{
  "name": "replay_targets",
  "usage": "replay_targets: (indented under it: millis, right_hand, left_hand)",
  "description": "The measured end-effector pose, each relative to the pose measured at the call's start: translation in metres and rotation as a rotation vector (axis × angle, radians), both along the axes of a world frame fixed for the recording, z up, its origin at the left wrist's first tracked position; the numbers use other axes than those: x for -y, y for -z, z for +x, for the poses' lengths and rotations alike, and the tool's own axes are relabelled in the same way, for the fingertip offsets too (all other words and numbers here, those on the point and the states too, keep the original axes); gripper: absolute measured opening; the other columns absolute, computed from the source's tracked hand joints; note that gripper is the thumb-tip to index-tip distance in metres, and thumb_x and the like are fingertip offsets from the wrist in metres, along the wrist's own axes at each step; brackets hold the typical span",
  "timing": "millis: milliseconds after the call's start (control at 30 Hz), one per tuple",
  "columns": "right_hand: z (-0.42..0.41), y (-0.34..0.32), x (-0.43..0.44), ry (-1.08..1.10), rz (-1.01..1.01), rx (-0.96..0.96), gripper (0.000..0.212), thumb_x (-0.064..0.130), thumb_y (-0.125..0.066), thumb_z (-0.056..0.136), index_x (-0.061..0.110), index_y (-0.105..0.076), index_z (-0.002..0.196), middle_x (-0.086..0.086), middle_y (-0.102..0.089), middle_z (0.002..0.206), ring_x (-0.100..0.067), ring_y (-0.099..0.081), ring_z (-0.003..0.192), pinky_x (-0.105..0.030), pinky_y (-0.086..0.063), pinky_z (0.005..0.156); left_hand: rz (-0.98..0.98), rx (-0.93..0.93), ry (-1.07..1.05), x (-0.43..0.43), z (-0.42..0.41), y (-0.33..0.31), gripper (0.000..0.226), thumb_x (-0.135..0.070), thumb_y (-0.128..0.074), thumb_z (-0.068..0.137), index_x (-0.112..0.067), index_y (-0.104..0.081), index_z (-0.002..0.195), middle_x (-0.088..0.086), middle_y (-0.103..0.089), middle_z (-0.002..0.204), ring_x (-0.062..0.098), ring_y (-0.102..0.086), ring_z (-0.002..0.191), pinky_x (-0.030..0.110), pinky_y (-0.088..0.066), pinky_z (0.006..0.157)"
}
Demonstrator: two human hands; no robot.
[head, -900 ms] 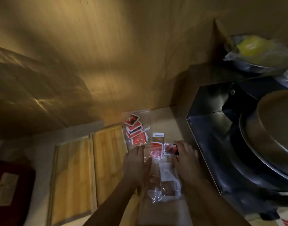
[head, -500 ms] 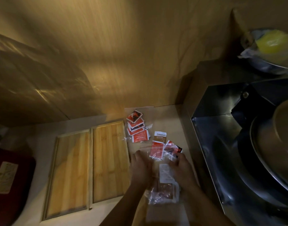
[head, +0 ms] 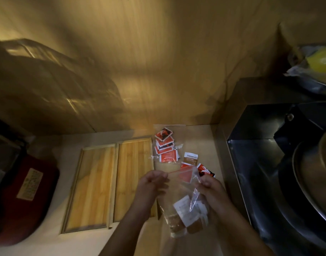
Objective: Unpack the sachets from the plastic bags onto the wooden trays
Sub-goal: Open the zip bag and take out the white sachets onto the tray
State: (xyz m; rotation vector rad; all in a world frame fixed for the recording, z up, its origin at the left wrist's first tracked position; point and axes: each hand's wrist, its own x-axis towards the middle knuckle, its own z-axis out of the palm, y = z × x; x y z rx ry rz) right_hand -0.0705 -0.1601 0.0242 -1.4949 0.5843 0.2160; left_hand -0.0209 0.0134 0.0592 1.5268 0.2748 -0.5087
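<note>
- Both hands have risen off the table since the earlier frame, and the clear plastic bag [head: 184,196] they were pressing flat now hangs lifted between them, its mouth stretched wide.
- I count two hands: my left hand [head: 152,183] is pinched closed on the left corner of the bag's red zip strip, my right hand [head: 210,185] is curled closed on the right side of the same opening.
- Two wooden trays [head: 134,178] lie side by side on the table [head: 199,141], touching along their long edges, both bare; the nearer one sits just left of my left hand.
- Two plastic bags show: the held one, and a second bag [head: 165,146] lying flat beyond my hands, stuffed with red sachets I cannot count exactly.
- Inside the held bag, brown-and-white sachets [head: 186,215] sag to the bottom, below and between my wrists; roughly three or four, blurred.
- Three loose sachets [head: 190,157] lie on the table just past my right hand: one brown and white, one red seen through the bag, one red and black.
</note>
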Motion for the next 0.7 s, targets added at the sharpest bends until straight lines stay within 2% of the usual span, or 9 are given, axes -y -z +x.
replay_targets:
  millis: [67, 133, 200, 300, 467, 533, 600, 633, 700]
  right_hand:
    - [0.006, -0.006, 0.0, -0.069, -0.061, 0.037, 0.025, 0.012, -0.061, 0.085, 0.011, -0.049, 0.064, -0.002, -0.047, 0.055, -0.006, -0.044, 0.045, -0.015, -0.036, 0.043]
    - [0.011, -0.014, -0.001, -0.119, -0.084, 0.086, 0.025, 0.016, -0.066, 0.082, 0.012, -0.05, 0.062, -0.002, -0.05, 0.056, -0.006, -0.047, 0.049, -0.019, -0.038, 0.049]
    - [0.014, -0.02, -0.003, -0.161, -0.085, 0.114, 0.024, 0.016, -0.068, 0.079, 0.013, -0.052, 0.063, -0.006, -0.054, 0.061, -0.013, -0.049, 0.059, -0.026, -0.038, 0.058]
    - [0.019, -0.029, -0.009, -0.262, -0.138, 0.17, 0.026, 0.005, -0.066, 0.081, 0.013, -0.05, 0.062, -0.009, -0.053, 0.065, -0.016, -0.049, 0.065, -0.029, -0.038, 0.062]
    - [0.02, -0.039, -0.025, -0.423, -0.339, 0.213, 0.015, 0.008, -0.063, 0.083, 0.008, -0.052, 0.072, -0.009, -0.048, 0.071, -0.015, -0.044, 0.067, -0.029, -0.035, 0.064]
    - [0.017, -0.041, -0.033, -0.359, -0.452, 0.237, 0.008, 0.012, -0.061, 0.084, 0.006, -0.055, 0.083, -0.007, -0.055, 0.08, -0.015, -0.05, 0.072, -0.026, -0.041, 0.07]
    - [0.015, -0.044, -0.04, -0.234, -0.503, 0.222, 0.015, 0.014, -0.06, 0.085, 0.006, -0.058, 0.097, -0.007, -0.061, 0.093, -0.019, -0.056, 0.087, -0.032, -0.045, 0.082]
    - [0.013, -0.048, -0.044, -0.189, -0.487, 0.221, 0.014, 0.014, -0.06, 0.085, 0.006, -0.059, 0.096, -0.008, -0.062, 0.094, -0.021, -0.056, 0.088, -0.035, -0.045, 0.083]
    - [0.008, -0.053, -0.052, -0.183, -0.477, 0.237, 0.008, 0.013, -0.06, 0.084, 0.006, -0.059, 0.08, -0.011, -0.061, 0.083, -0.02, -0.054, 0.078, -0.034, -0.042, 0.075]
  left_hand:
    - [0.037, 0.038, 0.084, -0.009, 0.0, -0.017, 0.014, -0.008, -0.06, 0.084, -0.012, -0.066, 0.072, -0.005, -0.067, 0.062, 0.01, -0.061, 0.06, 0.025, -0.048, 0.055]
    - [0.101, 0.07, 0.201, -0.018, -0.002, -0.032, 0.019, -0.003, -0.058, 0.085, -0.012, -0.067, 0.071, -0.007, -0.066, 0.055, 0.008, -0.059, 0.055, 0.021, -0.046, 0.049]
    - [0.135, 0.078, 0.331, -0.026, -0.005, -0.043, 0.02, 0.0, -0.054, 0.087, -0.009, -0.068, 0.076, -0.006, -0.065, 0.054, 0.007, -0.058, 0.053, 0.02, -0.045, 0.046]
    - [0.112, 0.05, 0.481, -0.032, -0.01, -0.054, 0.019, -0.005, -0.052, 0.091, -0.012, -0.066, 0.081, -0.007, -0.066, 0.057, 0.005, -0.058, 0.055, 0.019, -0.045, 0.047]
    - [0.106, -0.053, 0.435, -0.03, -0.019, -0.056, 0.011, -0.01, -0.055, 0.09, -0.012, -0.062, 0.082, -0.004, -0.063, 0.058, 0.008, -0.056, 0.051, 0.019, -0.044, 0.045]
    - [0.113, -0.087, 0.386, -0.029, -0.023, -0.055, 0.014, -0.009, -0.055, 0.089, -0.012, -0.062, 0.078, -0.003, -0.062, 0.058, 0.008, -0.058, 0.054, 0.021, -0.046, 0.048]
    - [0.108, -0.123, 0.324, -0.028, -0.026, -0.054, 0.018, -0.007, -0.055, 0.088, -0.013, -0.064, 0.073, -0.003, -0.063, 0.057, 0.007, -0.059, 0.053, 0.024, -0.05, 0.051]
    - [0.097, -0.135, 0.309, -0.03, -0.028, -0.055, 0.02, -0.005, -0.055, 0.087, -0.013, -0.065, 0.071, -0.003, -0.063, 0.057, 0.007, -0.06, 0.052, 0.024, -0.051, 0.051]
    - [0.071, -0.148, 0.328, -0.033, -0.032, -0.057, 0.023, -0.002, -0.056, 0.086, -0.013, -0.066, 0.069, 0.0, -0.067, 0.06, 0.007, -0.063, 0.052, 0.025, -0.054, 0.053]
